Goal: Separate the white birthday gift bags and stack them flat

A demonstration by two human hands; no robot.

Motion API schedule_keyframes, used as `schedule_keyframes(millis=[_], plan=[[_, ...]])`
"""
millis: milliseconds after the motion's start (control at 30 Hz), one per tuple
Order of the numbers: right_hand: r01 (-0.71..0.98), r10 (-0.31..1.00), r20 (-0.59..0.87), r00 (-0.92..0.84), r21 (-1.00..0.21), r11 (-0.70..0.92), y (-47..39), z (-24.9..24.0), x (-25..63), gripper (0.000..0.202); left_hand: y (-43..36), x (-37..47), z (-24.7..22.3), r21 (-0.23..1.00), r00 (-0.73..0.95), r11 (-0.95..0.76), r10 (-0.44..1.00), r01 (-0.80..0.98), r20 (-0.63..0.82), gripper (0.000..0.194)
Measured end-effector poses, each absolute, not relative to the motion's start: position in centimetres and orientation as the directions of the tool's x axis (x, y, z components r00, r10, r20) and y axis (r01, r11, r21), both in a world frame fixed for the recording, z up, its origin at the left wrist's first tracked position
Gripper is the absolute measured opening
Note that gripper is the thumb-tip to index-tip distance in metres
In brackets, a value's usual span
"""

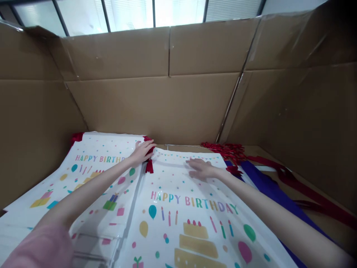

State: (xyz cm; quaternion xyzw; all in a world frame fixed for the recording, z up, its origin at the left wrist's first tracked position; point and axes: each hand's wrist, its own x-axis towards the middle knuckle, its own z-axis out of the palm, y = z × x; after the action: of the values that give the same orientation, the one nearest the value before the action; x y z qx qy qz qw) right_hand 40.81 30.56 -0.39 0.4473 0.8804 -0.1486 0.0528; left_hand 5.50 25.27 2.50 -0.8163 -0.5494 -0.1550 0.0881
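Note:
Two stacks of large white printed pieces lie side by side in a cardboard box; whether they are flat bags or sheets I cannot tell. Both the left stack (pixel 111 216) and the right stack (pixel 164 178) read "HAPPY BIRTHDAY", with balloons, candles and a cake. My left hand (pixel 143 152) reaches to the far inner corners, fingers stretched over a dark red ribbon (pixel 150 166) between the stacks. Flat over the upper part of the right stack is my right hand (pixel 202 168), its fingers apart and holding nothing.
Tall walls of the cardboard box (pixel 150 104) rise behind and at both sides. Red shredded filler or ribbon (pixel 227 150) lies at the back right. Blue material (pixel 267 186) and a long red ribbon (pixel 306 190) run along the right side. Another red ribbon (pixel 76 138) shows at the far left.

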Motion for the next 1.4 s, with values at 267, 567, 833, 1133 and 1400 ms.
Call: schedule_keyframes(millis=[267,567,833,1133,1400], plan=[[0.828,0.732,-0.418,-0.538,-0.100,0.552,27.7,0.2,37.5,0.089,9.9,-9.2,-1.3,0.029,0.042,-0.045,0.993,0.999,0.112,0.067],[0.758,0.757,-0.051,-0.651,-0.091,0.646,28.0,5.0,27.8,0.054,2.4,-10.2,-2.9,0.017,0.047,-0.047,0.998,0.999,-0.028,0.062],[0.740,0.753,0.116,-0.648,-0.136,0.658,29.7,8.0,14.3,0.046,-2.3,-8.8,-2.5,0.038,0.139,-0.138,0.990,0.990,-0.034,0.062],[0.749,0.780,0.235,-0.580,-0.223,0.624,32.1,7.0,8.2,0.029,-2.8,-8.4,-0.4,0.108,0.207,-0.198,0.975,0.974,-0.076,0.058],[0.636,0.772,0.349,-0.531,-0.438,0.635,32.9,7.6,8.6,0.033,0.5,-7.8,2.9,0.208,0.271,-0.236,0.949,0.949,-0.159,0.028]])
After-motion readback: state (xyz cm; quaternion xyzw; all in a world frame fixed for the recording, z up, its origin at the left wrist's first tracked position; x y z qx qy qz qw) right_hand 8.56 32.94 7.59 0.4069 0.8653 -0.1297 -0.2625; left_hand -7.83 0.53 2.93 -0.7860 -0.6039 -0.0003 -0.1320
